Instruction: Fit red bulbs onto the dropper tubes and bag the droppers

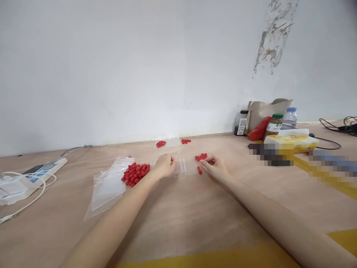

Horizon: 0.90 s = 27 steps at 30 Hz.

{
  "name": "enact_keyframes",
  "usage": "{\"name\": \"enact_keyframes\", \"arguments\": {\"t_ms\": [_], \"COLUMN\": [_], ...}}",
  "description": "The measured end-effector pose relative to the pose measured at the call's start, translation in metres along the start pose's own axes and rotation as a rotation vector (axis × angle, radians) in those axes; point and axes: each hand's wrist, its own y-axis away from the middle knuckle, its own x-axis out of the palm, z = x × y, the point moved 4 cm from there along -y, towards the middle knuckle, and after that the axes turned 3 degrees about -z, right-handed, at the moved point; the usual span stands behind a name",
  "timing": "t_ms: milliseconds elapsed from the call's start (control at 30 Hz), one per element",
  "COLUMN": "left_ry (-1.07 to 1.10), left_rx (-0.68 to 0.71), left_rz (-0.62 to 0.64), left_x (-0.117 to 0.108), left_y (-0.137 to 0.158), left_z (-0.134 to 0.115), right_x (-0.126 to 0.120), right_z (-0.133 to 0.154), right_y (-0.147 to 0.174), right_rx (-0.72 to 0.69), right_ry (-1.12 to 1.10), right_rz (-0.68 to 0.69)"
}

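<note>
My left hand (164,166) is closed in a pinch above a row of thin clear tubes (186,166), and one slender clear tube (177,154) sticks up from its fingertips. The tubes lie side by side on the brown tabletop. At their right end, my right hand (215,167) is closed, thumb and fingers curled together beside several small red bulb-shaped caps (201,156). Whether it grips one is hidden. A single red cap (199,170) lies just in front of those. Left of my left hand, a heap of red caps (135,174) rests partly on clear plastic bags (108,186).
Two small groups of red caps (161,144) lie near the wall, some by a clear bag (172,141). A power strip (41,176) with white cables stands left. At back right are a beige bag (262,111), a green-lidded jar (275,126) and a tissue pack (291,142).
</note>
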Motion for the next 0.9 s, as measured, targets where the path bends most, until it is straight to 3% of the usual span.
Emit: {"name": "enact_keyframes", "arguments": {"t_ms": [100, 200, 267, 333, 900], "left_ry": [0.034, 0.058, 0.114, 0.154, 0.153], "left_rx": [0.187, 0.341, 0.509, 0.592, 0.618], "left_rz": [-0.066, -0.126, -0.285, -0.366, -0.34], "left_x": [-0.008, -0.002, 0.001, 0.005, 0.008], "left_y": [0.037, 0.066, 0.079, 0.085, 0.087], "left_z": [0.008, 0.018, 0.02, 0.022, 0.016], "right_x": [0.014, 0.03, 0.038, 0.044, 0.048], "right_z": [0.012, 0.033, 0.044, 0.051, 0.051], "right_y": [0.007, 0.026, 0.04, 0.051, 0.065], "right_rx": [-0.143, -0.351, -0.436, -0.457, -0.484], "right_ry": [-0.015, 0.152, 0.229, 0.25, 0.225], "right_rz": [0.153, 0.313, 0.37, 0.406, 0.462]}}
